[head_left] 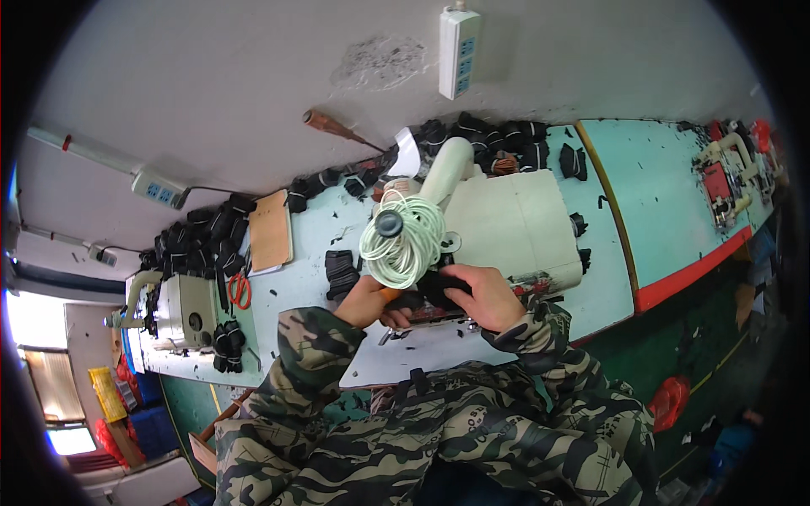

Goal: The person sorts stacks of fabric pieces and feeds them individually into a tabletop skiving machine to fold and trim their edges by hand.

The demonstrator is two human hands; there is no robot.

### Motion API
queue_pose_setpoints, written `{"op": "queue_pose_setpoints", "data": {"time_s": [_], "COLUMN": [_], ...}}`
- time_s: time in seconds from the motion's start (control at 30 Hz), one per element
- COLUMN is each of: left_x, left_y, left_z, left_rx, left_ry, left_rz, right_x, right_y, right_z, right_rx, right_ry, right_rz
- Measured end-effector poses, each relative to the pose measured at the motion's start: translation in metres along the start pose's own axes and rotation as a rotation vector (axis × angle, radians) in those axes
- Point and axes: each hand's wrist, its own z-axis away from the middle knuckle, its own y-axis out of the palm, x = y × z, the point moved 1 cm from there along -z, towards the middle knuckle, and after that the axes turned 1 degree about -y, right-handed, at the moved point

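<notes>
Black cloth [434, 288] sits between our two hands at the front of a cream sewing machine [515, 219], just below a hanging coil of pale cord [402, 244]. Our right hand [489, 297] closes on the cloth from its right side, thumb and fingers bent around the edge. Our left hand [363, 302] is at the other side with its fingers curled low; the coil and the shadow beneath it hide the tips, so we cannot tell whether they pinch the cloth or only rest near it. An orange band [389, 294] shows at one of its fingers.

We judge the step in hand to be placing or guiding the piece at the machine's working end; the needle is out of sight, so we cannot say whether any stitching is under way. In our judgement, the next move calls for a steady right-hand hold, the left fingers flattening the near edge, and both sets of fingertips kept clear of the hidden needle area. The cord hangs close above our left hand and could get in the way. Tied black bundles [342, 274] lie on the pale tabletop [312, 253] beside us.
</notes>
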Motion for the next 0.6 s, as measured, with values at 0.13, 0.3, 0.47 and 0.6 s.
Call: {"op": "queue_pose_setpoints", "data": {"time_s": [0.13, 0.3, 0.47, 0.6], "left_x": [0.012, 0.018, 0.014, 0.011], "left_y": [-0.008, -0.001, 0.000, -0.002], "left_z": [0.004, 0.008, 0.011, 0.011], "left_rx": [0.018, 0.100, 0.006, -0.061], "left_ry": [0.017, 0.110, 0.004, 0.004], "left_rz": [0.132, 0.116, -0.016, -0.065], "right_x": [-0.016, -0.034, -0.034, -0.016], "right_y": [-0.027, -0.034, -0.026, -0.020], "right_z": [0.008, 0.020, 0.022, 0.024], "right_rx": [-0.451, -0.520, -0.578, -0.607], "right_ry": [-0.027, -0.122, -0.189, -0.203], "right_rz": [0.189, 0.594, 0.581, 0.565]}}
